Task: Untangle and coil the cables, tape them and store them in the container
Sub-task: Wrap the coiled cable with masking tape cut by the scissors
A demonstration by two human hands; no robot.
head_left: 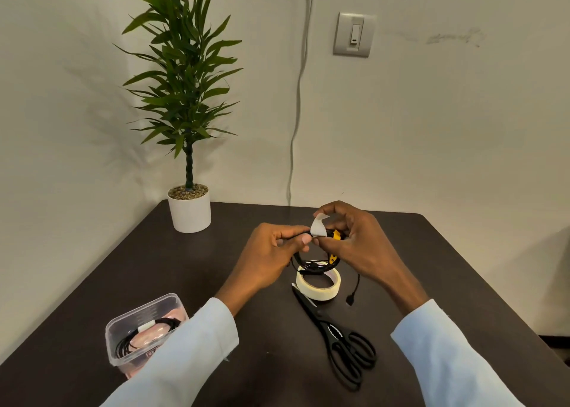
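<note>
Above the middle of the dark table (154,261), both hands hold a coiled black cable (311,265) with yellow parts. My left hand (271,257) pinches the top of the coil. My right hand (354,237) pinches a short strip of white tape (318,226) that stands up from the coil's top. One plug end of the cable (351,298) hangs down to the table. A roll of masking tape (319,286) lies flat under the coil. A clear plastic container (145,332) at the front left holds another black coiled cable bound with tape.
Black scissors (342,342) lie shut in front of the tape roll. A potted plant (188,209) stands at the table's back left corner. A grey cord (297,98) runs down the wall behind the table, beside a light switch (354,34).
</note>
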